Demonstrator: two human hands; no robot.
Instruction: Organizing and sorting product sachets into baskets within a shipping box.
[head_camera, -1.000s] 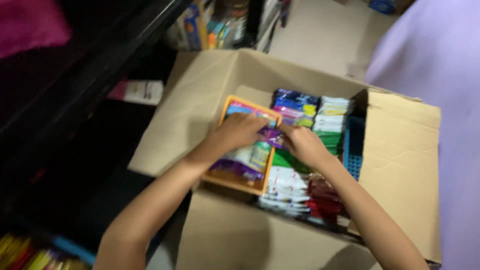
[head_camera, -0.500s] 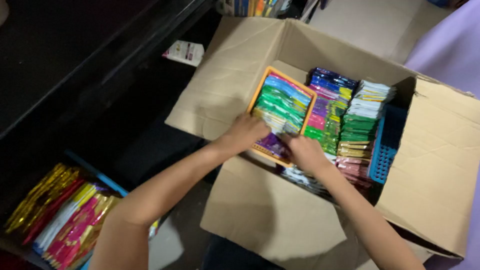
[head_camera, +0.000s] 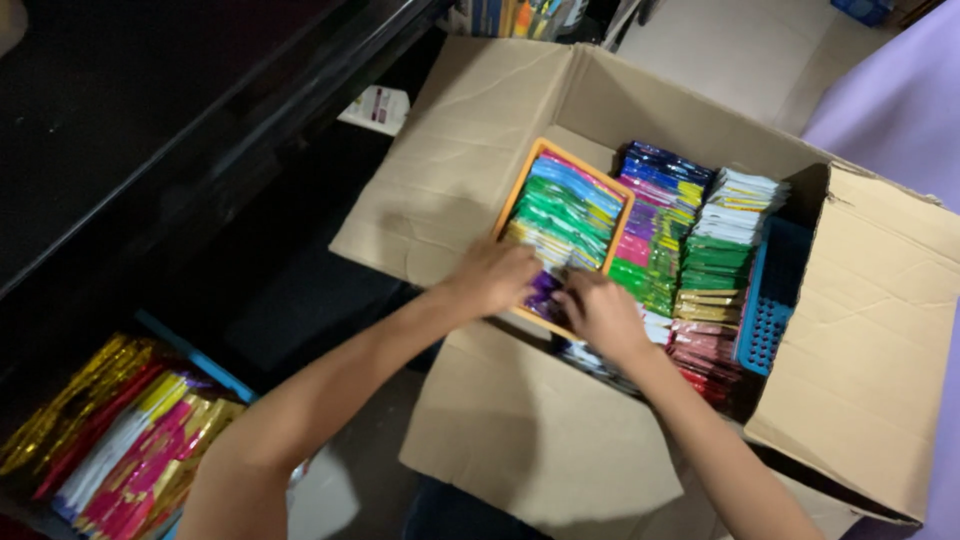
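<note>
Both hands in the cardboard box (head_camera: 480, 170) now: my left hand (head_camera: 492, 277) and right hand (head_camera: 600, 312) have fingers curled, pinching the near end of the orange tray (head_camera: 516, 195) of slick, floppy packets (head_camera: 570, 205). Light, I'd say; grip the stiff rim. Dark shelf beside the box, dim room.
</note>
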